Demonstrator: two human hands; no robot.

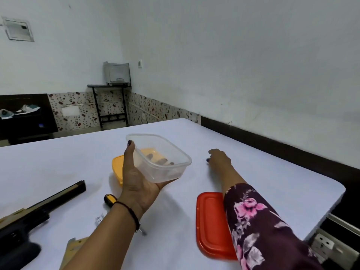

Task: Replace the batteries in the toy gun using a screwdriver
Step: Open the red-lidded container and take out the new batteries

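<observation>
Above the white table point(58, 162), the left hand point(134, 178) cups a clear plastic container point(176, 171); whether the right hand point(219, 160) grasps anything, I cannot tell.

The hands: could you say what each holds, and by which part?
The left hand cradles the clear box under its base, thumb on its side. Whether the right hand grips anything cannot be told.

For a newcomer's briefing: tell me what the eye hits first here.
First, the clear container, held above the middle of the white table and cupped from below by the left hand. Next, the red lid lying near right, partly under the floral sleeve, while the right hand reaches to the table beyond it. The black toy gun lies at the near left, the yellow-handled screwdriver just right of it.
</observation>
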